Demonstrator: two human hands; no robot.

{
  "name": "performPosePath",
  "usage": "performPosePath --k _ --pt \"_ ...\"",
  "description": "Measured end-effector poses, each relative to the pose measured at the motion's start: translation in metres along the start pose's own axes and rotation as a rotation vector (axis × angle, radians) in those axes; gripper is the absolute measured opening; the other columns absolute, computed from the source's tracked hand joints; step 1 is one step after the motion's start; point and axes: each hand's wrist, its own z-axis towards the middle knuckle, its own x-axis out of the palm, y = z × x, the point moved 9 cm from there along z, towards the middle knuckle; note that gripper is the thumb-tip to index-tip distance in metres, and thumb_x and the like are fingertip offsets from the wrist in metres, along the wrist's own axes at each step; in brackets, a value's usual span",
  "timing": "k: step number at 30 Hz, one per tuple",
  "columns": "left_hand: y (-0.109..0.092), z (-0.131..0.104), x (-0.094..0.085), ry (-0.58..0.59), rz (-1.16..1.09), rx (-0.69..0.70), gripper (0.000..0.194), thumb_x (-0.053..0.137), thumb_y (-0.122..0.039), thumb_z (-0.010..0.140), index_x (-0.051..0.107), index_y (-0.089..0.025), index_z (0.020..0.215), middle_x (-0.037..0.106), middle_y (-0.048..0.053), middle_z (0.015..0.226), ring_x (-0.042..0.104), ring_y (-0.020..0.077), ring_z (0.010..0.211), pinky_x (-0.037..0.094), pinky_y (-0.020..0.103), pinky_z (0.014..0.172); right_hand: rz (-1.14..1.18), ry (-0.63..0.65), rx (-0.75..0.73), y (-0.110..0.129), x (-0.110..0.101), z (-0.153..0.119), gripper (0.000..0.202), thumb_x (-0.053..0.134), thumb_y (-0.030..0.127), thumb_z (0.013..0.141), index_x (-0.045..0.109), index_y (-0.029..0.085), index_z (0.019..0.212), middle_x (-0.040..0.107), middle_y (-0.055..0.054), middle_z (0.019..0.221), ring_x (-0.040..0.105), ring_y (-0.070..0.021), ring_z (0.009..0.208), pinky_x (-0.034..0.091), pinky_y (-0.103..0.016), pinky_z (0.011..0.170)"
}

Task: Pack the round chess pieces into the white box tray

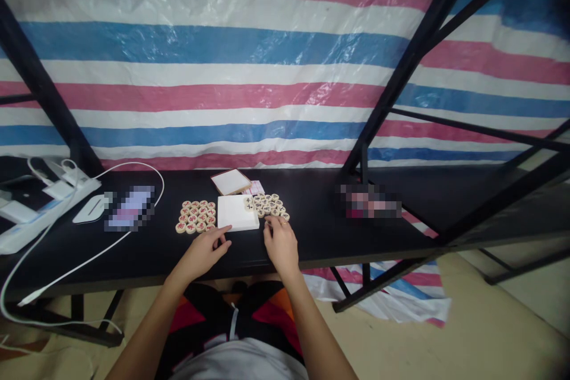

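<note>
A shallow white box [232,212] sits on the black table, with a few Chinese chess pieces [248,203] in its right part. Left of it, round pieces with red characters [196,216] stand in rows. Pieces with dark characters [269,203] lie close together on the right. My left hand [203,254] has its fingers apart, the index fingertip at the box's front edge. Beside the box's right front corner, my right hand [281,244] rests with curled fingers at the near edge of the dark pieces; whatever its fingertips hold is hidden.
Behind the box lie a white lid-like tray [231,181] and a printed paper [253,187]. A blurred phone-like object [130,208], white cable [162,181] and power strip [40,222] occupy the left. Black metal posts [392,83] flank a striped plastic sheet [222,95].
</note>
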Motion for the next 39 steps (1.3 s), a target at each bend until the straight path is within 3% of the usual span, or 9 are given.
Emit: performPosePath --k 39 --pt "0.0004 0.0002 0.0002 -0.002 0.000 0.001 0.040 0.047 -0.035 0.085 0.057 -0.018 0.120 0.062 0.002 0.079 0.052 0.0141 0.068 0.040 0.027 0.068 0.003 -0.001 -0.029 0.0050 -0.0034 -0.0003 0.025 0.041 0.018 0.087 0.061 0.018 0.102 0.062 -0.008 0.101 0.055 -0.0190 0.093 0.041 -0.029 0.081"
